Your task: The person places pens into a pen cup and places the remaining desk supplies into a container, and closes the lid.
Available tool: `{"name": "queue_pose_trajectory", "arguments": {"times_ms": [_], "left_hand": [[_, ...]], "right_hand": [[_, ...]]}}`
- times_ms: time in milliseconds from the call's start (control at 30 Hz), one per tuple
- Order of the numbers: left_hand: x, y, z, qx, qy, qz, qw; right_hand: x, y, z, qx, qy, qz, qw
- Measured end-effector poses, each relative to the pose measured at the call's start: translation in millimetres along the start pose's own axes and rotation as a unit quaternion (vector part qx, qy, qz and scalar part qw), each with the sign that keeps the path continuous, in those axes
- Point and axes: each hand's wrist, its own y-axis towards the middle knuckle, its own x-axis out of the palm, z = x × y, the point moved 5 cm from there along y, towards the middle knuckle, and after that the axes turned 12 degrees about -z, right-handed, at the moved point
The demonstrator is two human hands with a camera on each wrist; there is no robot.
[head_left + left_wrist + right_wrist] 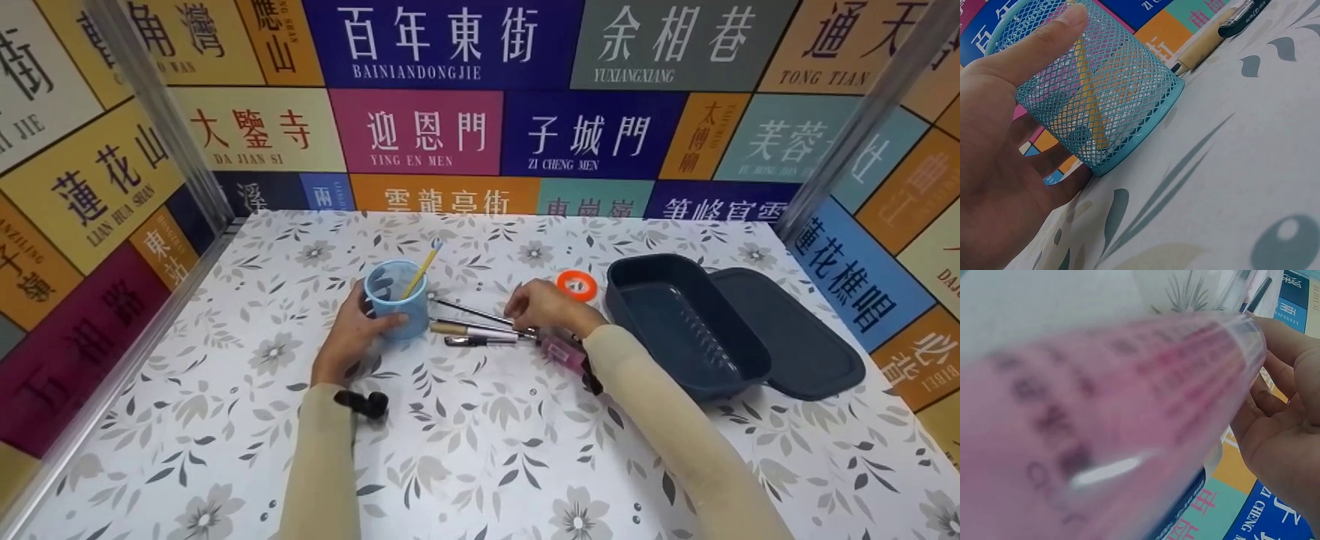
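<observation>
The desk (450,465) carries one blue mesh cup (412,309), one yellow stick (424,271), one orange tape roll (592,287), one dark box (682,322), one lid (806,337), one pink item (561,353), and at least three pen-like things (480,340).

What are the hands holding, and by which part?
Left hand: the cup, round its mesh side. Right hand: can't tell; it's at the clear end of the pink packet, grip hidden.

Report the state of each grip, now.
Left grip: closed, holding the blue mesh cup.
Right grip: close to the pink item; whether it holds anything cannot be told.
</observation>
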Motion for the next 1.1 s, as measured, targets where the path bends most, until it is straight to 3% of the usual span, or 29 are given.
{"name": "queue_pose_trajectory", "arguments": {"times_ms": [267, 567, 833, 1100], "left_hand": [[2.8, -1.1, 2.8, -0.014, 0.002, 0.004, 0.9999], [2.1, -1.3, 1.5, -0.03, -0.002, 0.002, 0.9995], [1.4, -0.3, 0.1, -0.023, 0.002, 0.002, 0.9997], [2.5, -1.5, 1.7, -0.012, -0.001, 0.0, 0.9999]], "right_hand": [[0, 0, -2, -0.019, -0.018, -0.012, 1.0], [2, 4, -4, -0.017, -0.001, -0.008, 1.0], [-3, 3, -5, -0.013, -0.014, 0.006, 1.0], [-11, -2, -4, -0.014, 0.018, 0.033, 0.999]]}}
